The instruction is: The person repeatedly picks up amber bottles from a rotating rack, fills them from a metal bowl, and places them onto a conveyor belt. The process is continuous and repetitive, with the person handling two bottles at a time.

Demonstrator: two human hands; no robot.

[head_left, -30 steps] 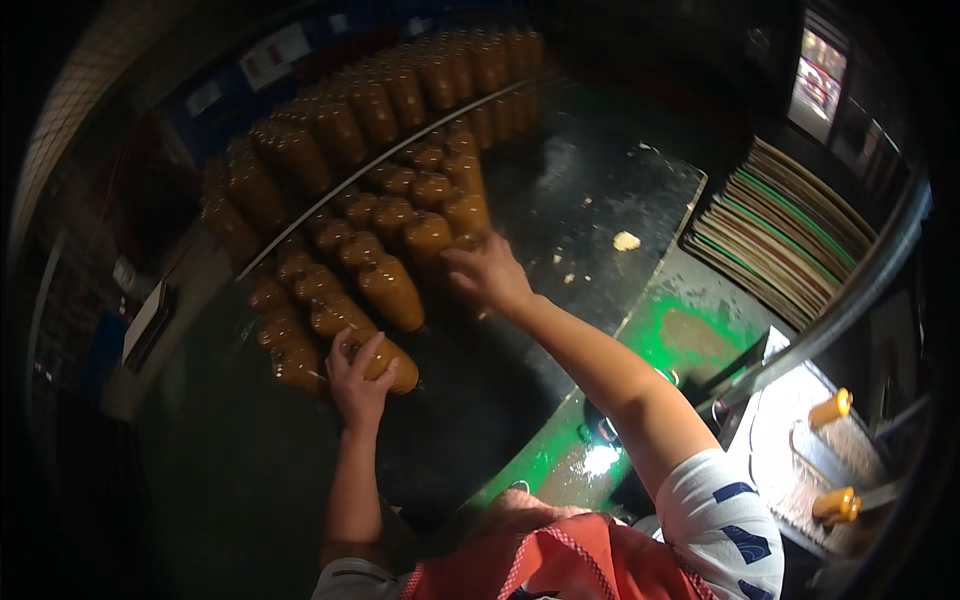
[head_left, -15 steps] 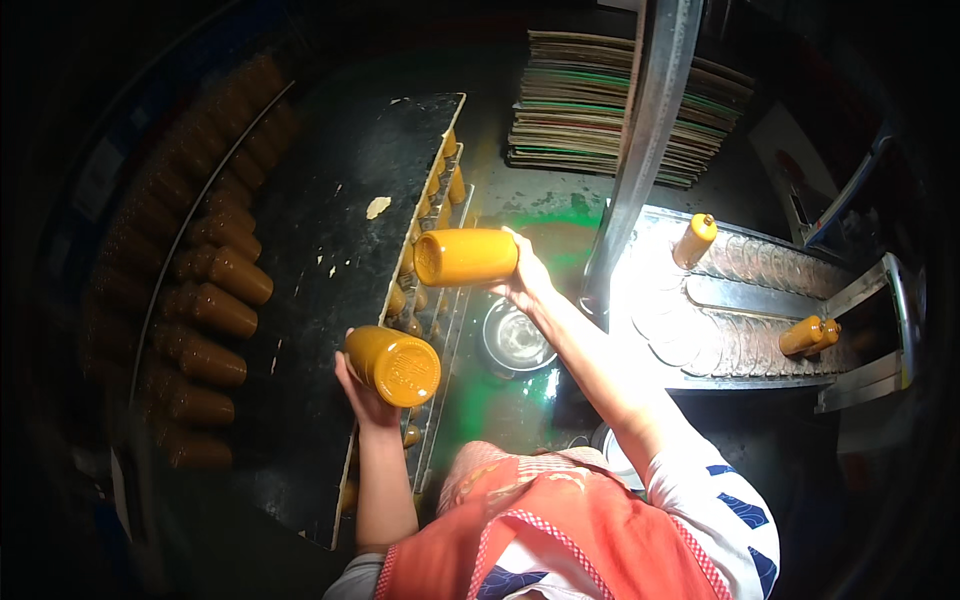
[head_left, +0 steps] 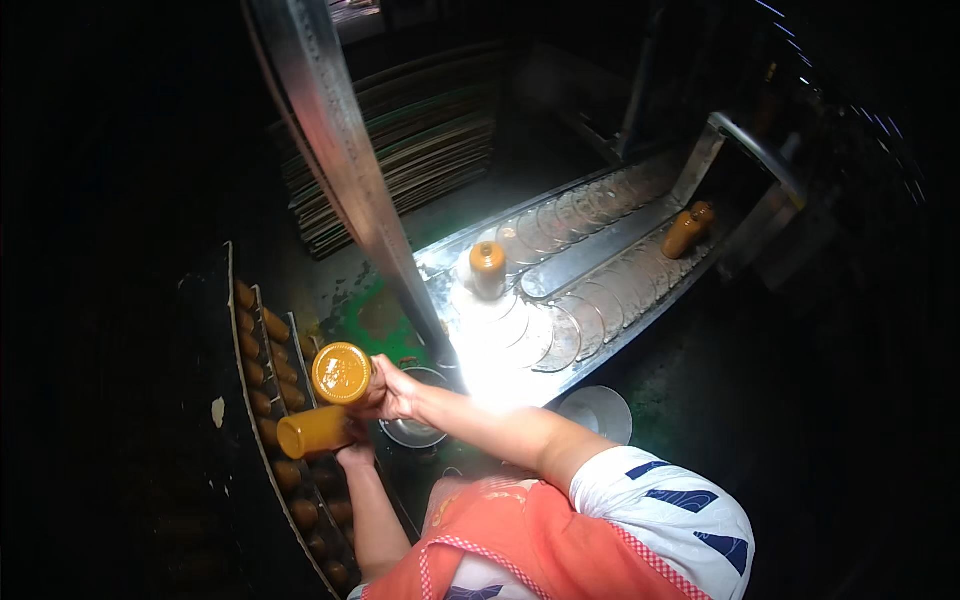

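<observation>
Two bottles of mustard-brown contents are in my hands, one in each, close together at lower left. My right hand [head_left: 393,390] grips the upper bottle [head_left: 342,374], its round, ridged base facing up toward me. Just below, my left hand [head_left: 357,446] is closed around the other bottle [head_left: 308,432], which lies tilted sideways with its base to the left. The necks of both are hidden by the hands. Beyond them, a similar bottle [head_left: 488,268] stands upright on a brightly lit metal conveyor [head_left: 555,365].
More bottles [head_left: 683,236] stand farther along the conveyor. A metal post [head_left: 350,170] rises at its near left corner. Left are tiered boards [head_left: 232,330] holding several bottles. A stack of boards [head_left: 400,150] lies behind. One metal basin [head_left: 415,432] is beside my right forearm, another bowl [head_left: 600,415] beyond it.
My view has swung right, toward the conveyor. The two held bottles have come closer together, and the right one now shows its base. Both stay in my grip.
</observation>
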